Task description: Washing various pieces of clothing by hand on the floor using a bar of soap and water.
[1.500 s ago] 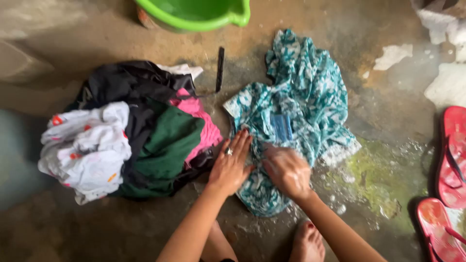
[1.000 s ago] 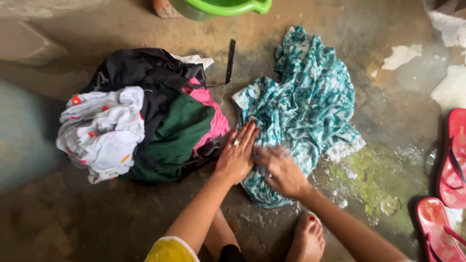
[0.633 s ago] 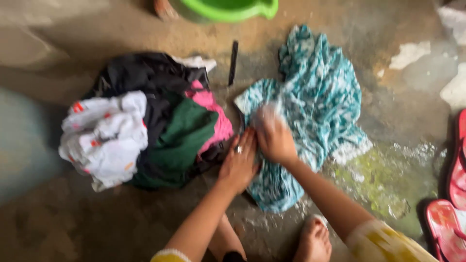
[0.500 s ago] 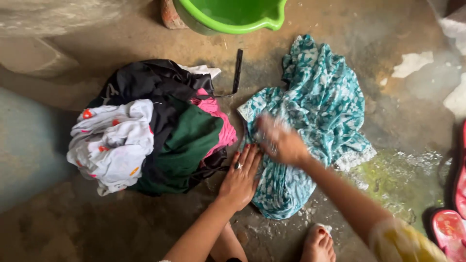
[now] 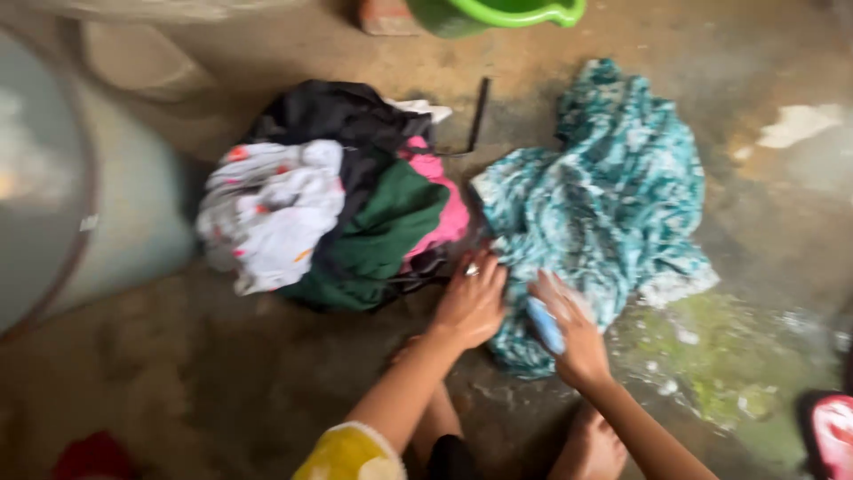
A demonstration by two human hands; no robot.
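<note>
Teal patterned cloth (image 5: 604,204) is spread on the wet floor (image 5: 222,382), pinned flat by the open left hand (image 5: 471,298) while a blue soap bar (image 5: 544,324) is gripped in the right hand (image 5: 576,333) against it, beside the clothes pile (image 5: 338,196).

Left hand (image 5: 471,298) flat, fingers spread; right hand (image 5: 573,324) curled in a grip.

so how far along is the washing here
Done: nothing looks finished and set aside. In hand: the left hand pins the teal and white patterned cloth to the wet floor while the right hand rubs a blue soap bar on it. Left: the heap of black, white, green and pink clothes lies untouched beside it.
</note>
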